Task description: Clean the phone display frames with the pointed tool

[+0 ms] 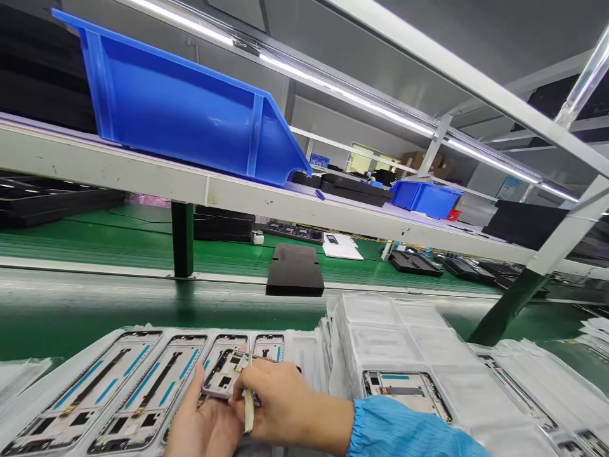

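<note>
Two hands at lower centre: left hand (202,426) fingers cradle a silver-edged phone mid-frame (227,376); right hand (280,400) fingers pinch a slim pale pry tool (248,412). Risk: a loosened pinch could let the tool skid and scratch the frame.

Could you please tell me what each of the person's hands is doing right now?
Left hand: holding a phone frame.
Right hand: holding a slim pale tool.

We've got the camera on the head here, aimed forward and down and tipped a bit sideways, sitting really close over the left hand (204,428) and right hand (278,400), with the white shelf (143,174) and green conveyor belt (143,247) farther out.
</note>
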